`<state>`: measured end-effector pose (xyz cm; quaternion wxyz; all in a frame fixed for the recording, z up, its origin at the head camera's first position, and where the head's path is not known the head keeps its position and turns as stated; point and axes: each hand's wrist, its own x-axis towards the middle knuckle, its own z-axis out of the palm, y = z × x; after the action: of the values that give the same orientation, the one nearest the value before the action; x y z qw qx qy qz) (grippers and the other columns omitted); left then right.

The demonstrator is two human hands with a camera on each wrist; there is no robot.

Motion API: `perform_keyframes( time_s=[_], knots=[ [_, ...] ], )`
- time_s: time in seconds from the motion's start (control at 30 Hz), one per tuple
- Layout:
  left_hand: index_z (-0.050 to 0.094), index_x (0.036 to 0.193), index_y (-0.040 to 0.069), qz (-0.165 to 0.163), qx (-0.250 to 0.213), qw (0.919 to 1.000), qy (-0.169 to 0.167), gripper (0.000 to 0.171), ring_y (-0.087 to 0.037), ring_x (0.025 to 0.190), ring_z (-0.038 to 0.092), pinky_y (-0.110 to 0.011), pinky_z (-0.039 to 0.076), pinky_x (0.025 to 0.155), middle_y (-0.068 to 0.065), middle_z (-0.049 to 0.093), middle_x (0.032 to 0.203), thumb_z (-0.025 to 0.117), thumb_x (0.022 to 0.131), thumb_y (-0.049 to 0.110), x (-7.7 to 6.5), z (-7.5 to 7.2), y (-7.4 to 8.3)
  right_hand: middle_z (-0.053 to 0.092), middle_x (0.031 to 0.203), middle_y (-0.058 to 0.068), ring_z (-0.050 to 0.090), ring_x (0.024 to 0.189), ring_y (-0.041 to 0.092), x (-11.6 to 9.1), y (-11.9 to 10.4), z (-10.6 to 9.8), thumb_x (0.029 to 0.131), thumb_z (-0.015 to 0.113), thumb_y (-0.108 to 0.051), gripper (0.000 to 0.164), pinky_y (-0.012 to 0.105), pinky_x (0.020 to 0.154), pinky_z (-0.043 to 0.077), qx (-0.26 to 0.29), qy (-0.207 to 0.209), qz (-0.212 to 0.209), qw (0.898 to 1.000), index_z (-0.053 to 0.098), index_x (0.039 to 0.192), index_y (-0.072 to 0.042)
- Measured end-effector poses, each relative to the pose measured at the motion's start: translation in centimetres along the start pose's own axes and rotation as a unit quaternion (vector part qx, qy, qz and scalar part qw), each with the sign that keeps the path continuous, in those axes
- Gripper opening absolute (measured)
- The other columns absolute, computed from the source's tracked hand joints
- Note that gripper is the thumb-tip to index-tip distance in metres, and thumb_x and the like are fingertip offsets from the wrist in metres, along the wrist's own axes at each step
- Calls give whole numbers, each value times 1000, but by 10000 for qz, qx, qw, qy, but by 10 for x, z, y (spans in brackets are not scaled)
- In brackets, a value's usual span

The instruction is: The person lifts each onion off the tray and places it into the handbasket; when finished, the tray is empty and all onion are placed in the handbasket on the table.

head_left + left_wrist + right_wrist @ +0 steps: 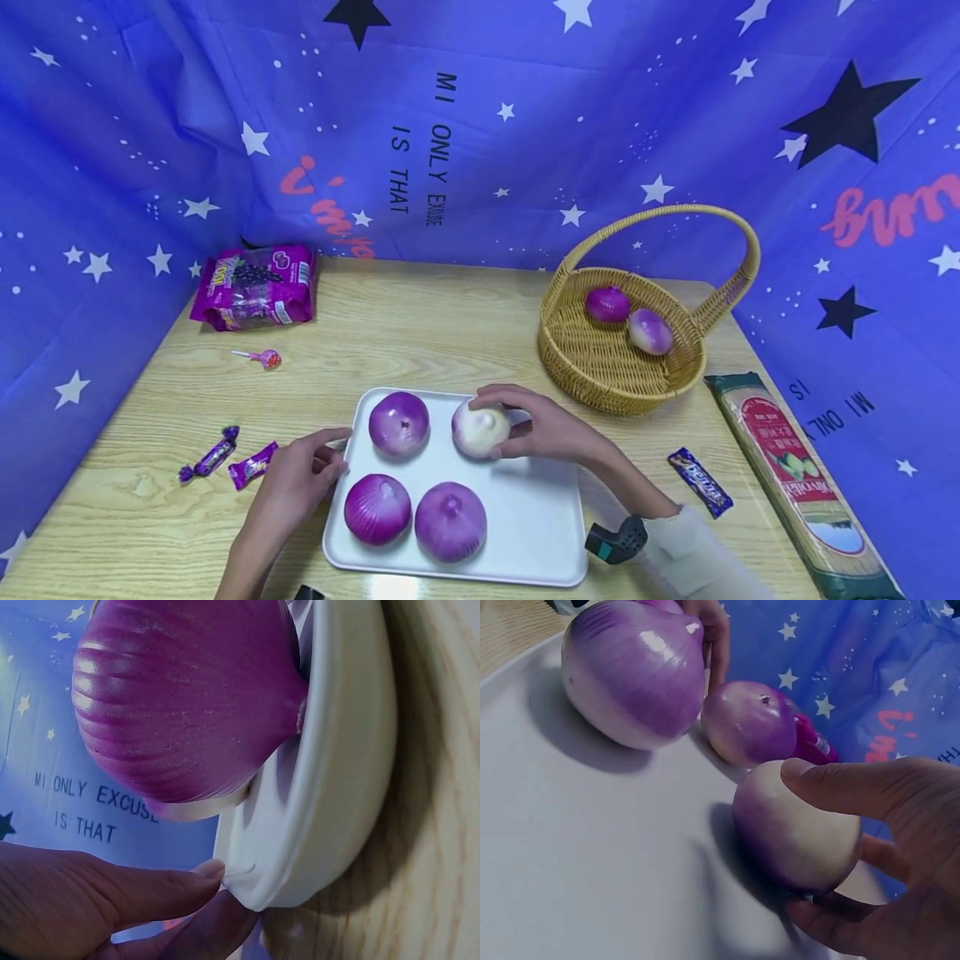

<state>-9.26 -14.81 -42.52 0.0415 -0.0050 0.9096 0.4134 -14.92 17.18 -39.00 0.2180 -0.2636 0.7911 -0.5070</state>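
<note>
My right hand (534, 423) grips a pale white-and-purple onion (480, 430) at the back of a white tray (536, 525), thumb and fingers on opposite sides of it. In the right wrist view this onion (799, 825) is just over the tray surface, with its shadow beside it. At the tray's left edge, my left hand (296, 475) pinches the rim, thumb on top in the left wrist view (187, 881). Three purple onions share the tray: one back left (399, 424), one front left (377, 510) and one front middle (451, 522).
Behind the tray to the right stands a wicker basket (577, 367) holding two onions (649, 332). Wrapped sweets (213, 454), a lollipop (268, 359) and a purple candy bag (258, 287) lie left. A blue snack packet (700, 482) and long noodle pack (798, 483) lie right.
</note>
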Motion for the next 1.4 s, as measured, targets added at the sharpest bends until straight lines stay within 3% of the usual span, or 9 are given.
perform_keyframes(
  time_s=[0.73, 1.23, 1.4],
  knots=[
    [59, 113, 9, -77, -83, 9999, -48, 39, -11, 64, 57, -20, 46, 50, -5, 62, 77, 65, 75, 2, 1, 0, 0, 36, 133, 9, 43, 113, 25, 2, -3, -1, 70, 70, -4, 55, 39, 84, 44, -350, 187, 8, 9992, 51, 121, -13],
    [59, 113, 9, -51, -115, 9999, -61, 40, -11, 63, 58, -20, 46, 49, -6, 62, 77, 65, 75, 1, 2, 1, -1, 34, 134, 11, 39, 117, 26, -7, -23, -29, 71, 68, 1, 55, 35, 82, 46, -402, 549, -65, 9977, 50, 122, -10],
    [59, 113, 9, -35, -82, 9999, -57, 39, -11, 63, 58, -20, 46, 49, -6, 63, 77, 65, 75, 2, 1, 1, -1, 37, 130, 6, 39, 116, 25, -13, -30, -46, 72, 70, -4, 54, 37, 82, 46, -718, 800, -136, 9941, 50, 122, -11]
  ],
)
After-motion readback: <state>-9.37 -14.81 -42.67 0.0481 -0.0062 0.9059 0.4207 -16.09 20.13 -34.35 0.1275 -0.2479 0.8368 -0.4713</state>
